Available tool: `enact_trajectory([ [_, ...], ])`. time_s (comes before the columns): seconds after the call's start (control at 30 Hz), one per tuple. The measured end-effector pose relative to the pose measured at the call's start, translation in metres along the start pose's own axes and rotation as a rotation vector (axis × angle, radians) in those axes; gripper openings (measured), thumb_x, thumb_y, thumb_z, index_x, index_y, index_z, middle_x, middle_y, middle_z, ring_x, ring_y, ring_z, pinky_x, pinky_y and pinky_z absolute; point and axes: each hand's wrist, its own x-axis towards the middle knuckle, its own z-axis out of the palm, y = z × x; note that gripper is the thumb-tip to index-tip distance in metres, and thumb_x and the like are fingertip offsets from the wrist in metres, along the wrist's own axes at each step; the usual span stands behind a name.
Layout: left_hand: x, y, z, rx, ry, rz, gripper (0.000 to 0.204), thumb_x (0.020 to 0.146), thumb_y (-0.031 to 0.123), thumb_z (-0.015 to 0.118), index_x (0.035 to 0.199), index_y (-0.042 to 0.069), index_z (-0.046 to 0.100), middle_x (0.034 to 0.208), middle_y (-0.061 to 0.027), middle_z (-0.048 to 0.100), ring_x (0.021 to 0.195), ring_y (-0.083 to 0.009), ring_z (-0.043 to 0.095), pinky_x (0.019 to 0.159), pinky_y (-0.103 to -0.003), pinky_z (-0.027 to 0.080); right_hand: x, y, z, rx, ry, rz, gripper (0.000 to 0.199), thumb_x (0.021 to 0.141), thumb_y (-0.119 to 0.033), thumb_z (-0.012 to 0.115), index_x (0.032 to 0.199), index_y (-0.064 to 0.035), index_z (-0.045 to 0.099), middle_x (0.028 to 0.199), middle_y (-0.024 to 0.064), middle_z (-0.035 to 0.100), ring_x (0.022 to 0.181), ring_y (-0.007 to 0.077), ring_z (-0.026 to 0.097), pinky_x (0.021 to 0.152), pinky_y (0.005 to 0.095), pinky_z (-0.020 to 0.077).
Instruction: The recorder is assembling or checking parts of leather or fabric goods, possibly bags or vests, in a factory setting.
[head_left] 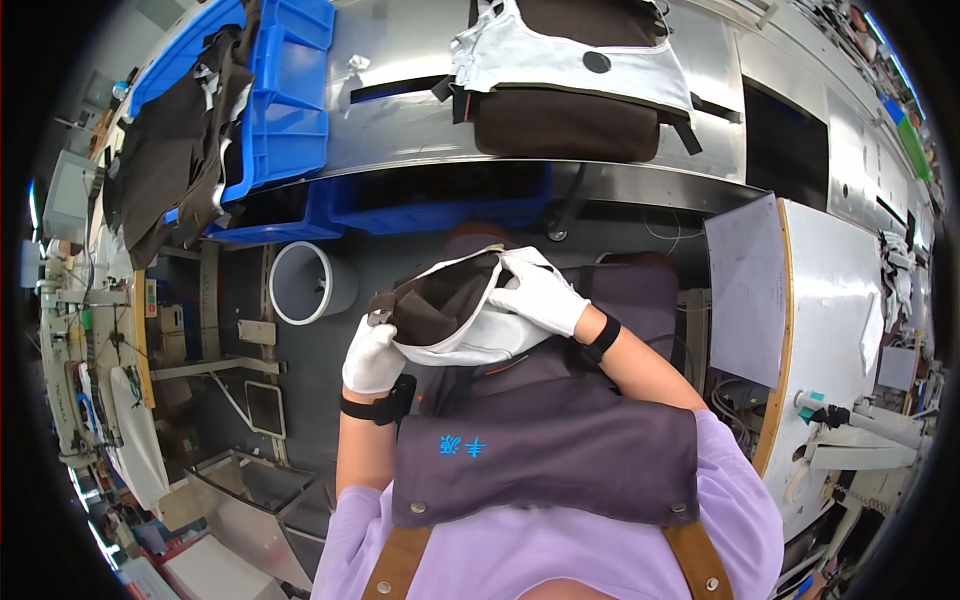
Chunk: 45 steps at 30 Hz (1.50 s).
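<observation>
White cotton gloves cover both hands, which hold a small brown-and-white fabric piece (450, 305) up in the air over the person's lap, well short of the near edge of the steel worktop (400, 120). The left hand (373, 355) pinches the piece's lower left corner with its fingers pressed together, and the right hand (540, 292) lies over the upper right rim, fingers curled and closed on the cloth. The step in hand looks like turning or opening the piece, since its brown lining gapes between the hands. A next move would call for a firm hold on both rims. On the worktop's far side lies a larger brown-and-white garment (570, 90), and a blue bin (285, 90) of dark cloth sits at its left end.
</observation>
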Motion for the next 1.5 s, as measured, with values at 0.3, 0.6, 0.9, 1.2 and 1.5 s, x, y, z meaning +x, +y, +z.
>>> enact_trajectory([
  [0.3,0.005,0.015,0.034,0.780,0.445,0.027,0.021,0.090,0.012,0.065,0.101,-0.004,0.070,0.088,-0.0015,0.069,0.080,-0.0076,0.059,0.074,-0.024,0.046,0.011,0.024,0.013,0.097,-0.338,-0.105,0.032,0.077,-0.026,0.069,0.097,-0.0010,0.071,0.112,0.0135,0.066,0.102,0.0309,0.063,0.087,0.0370,0.0492],
  [0.6,0.007,0.008,0.027,1.326,0.606,0.154,0.016,0.089,0.005,0.062,0.103,-0.002,0.064,0.086,-0.0065,0.069,0.077,-0.0124,0.063,0.072,-0.027,0.050,0.012,0.038,0.024,0.552,-0.234,0.063,0.038,0.084,-0.021,0.069,0.115,0.0007,0.066,0.113,0.0125,0.066,0.103,0.0174,0.062,0.089,0.0290,0.0494],
  [0.9,0.004,-0.010,0.023,1.075,0.420,0.243,0.043,0.081,-0.008,0.051,0.124,-0.001,0.058,0.109,-0.0117,0.066,0.104,-0.0205,0.062,0.097,-0.031,0.046,0.016,0.054,0.034,0.678,-0.251,0.308,0.013,0.085,-0.015,0.065,0.082,-0.0045,0.071,0.069,0.0015,0.062,0.060,0.0084,0.055,0.055,0.0255,0.0438],
  [1.2,0.000,0.003,0.021,0.618,0.349,0.034,0.037,0.095,0.019,0.058,0.122,-0.006,0.061,0.119,-0.0139,0.065,0.113,-0.0205,0.060,0.101,-0.033,0.043,0.006,0.008,0.008,0.507,-0.143,0.201,0.031,0.081,-0.013,0.070,0.109,-0.0017,0.065,0.090,0.0068,0.069,0.086,0.0122,0.064,0.076,0.0273,0.0517],
  [1.5,0.006,0.004,0.010,0.658,0.541,0.241,0.022,0.084,-0.005,0.066,0.105,-0.003,0.070,0.102,-0.0076,0.069,0.093,-0.0129,0.062,0.089,-0.026,0.047,-0.005,-0.018,-0.032,0.517,-0.288,0.180,0.029,0.082,-0.012,0.066,0.110,-0.0039,0.064,0.082,0.0017,0.063,0.060,0.0056,0.052,0.054,0.0234,0.0427],
])
